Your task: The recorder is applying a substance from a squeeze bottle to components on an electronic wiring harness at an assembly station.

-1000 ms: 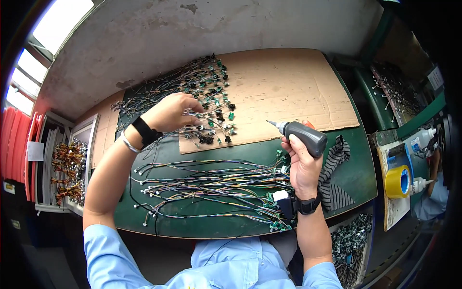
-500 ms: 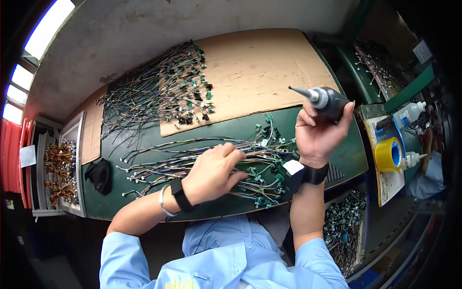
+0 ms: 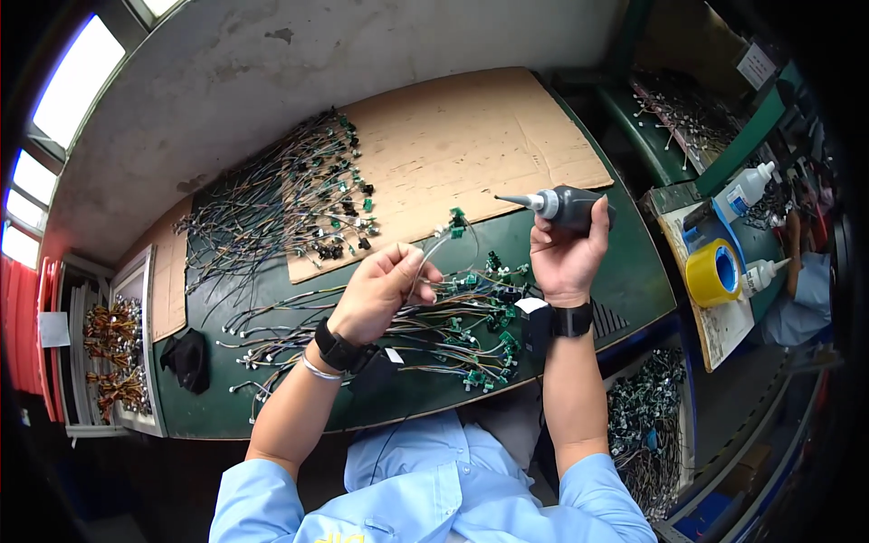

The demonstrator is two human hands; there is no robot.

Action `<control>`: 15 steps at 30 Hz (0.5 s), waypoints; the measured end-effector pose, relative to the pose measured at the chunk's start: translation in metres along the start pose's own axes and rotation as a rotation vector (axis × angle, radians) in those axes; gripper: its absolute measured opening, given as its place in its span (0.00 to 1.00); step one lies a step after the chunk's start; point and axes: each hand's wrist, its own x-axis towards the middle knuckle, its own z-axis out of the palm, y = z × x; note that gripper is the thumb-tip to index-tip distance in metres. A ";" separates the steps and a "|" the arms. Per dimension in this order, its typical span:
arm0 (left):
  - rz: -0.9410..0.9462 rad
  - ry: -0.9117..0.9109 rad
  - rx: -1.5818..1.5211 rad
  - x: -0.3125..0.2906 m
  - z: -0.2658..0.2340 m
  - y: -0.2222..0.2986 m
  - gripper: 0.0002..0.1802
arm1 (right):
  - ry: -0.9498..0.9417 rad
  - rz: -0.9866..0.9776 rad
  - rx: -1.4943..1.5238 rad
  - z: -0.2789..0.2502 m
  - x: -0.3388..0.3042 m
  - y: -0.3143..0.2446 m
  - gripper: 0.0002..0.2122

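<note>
My left hand [image 3: 387,288] pinches a wire harness [image 3: 438,242] and lifts it above the bench. Small green connector parts [image 3: 458,223] sit at the raised end of its wires. In my right hand [image 3: 567,264] lies a dark squeeze bottle [image 3: 576,210], its long grey nozzle pointing left toward those connectors without touching them. Beneath both hands, a loose bundle of similar harnesses [image 3: 425,339] is spread on the green bench top [image 3: 308,398], green and white ends to the right. A second pile of harnesses [image 3: 272,195] lies farther back, partly on cardboard.
A cardboard sheet [image 3: 453,136] covers the back of the bench. To the right, a side board [image 3: 674,226] carries a yellow tape roll [image 3: 713,271] and white bottles [image 3: 749,188]. A black cloth [image 3: 186,360] lies at left. A bin of harnesses [image 3: 647,425] stands below right. Another person's sleeve [image 3: 801,303] shows far right.
My left hand has picked a harness out of the bundle and raised it. My right hand has brought the bottle left and lower, its nozzle now nearly level.
</note>
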 end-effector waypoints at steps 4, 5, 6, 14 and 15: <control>-0.176 -0.025 -0.311 -0.006 0.016 -0.001 0.11 | -0.052 -0.039 -0.165 0.011 0.001 0.012 0.20; -0.216 0.018 -0.347 -0.007 0.021 -0.002 0.12 | -0.065 -0.057 -0.241 0.014 0.000 0.015 0.20; -0.207 0.015 -0.353 -0.007 0.024 -0.004 0.12 | -0.074 -0.057 -0.249 0.016 0.000 0.017 0.20; 0.057 0.159 -0.095 -0.002 0.025 -0.026 0.14 | -0.105 -0.001 -0.697 0.041 -0.003 0.043 0.25; 0.104 0.145 -0.084 -0.002 0.024 -0.029 0.14 | -0.136 -0.065 -0.818 0.040 -0.005 0.051 0.26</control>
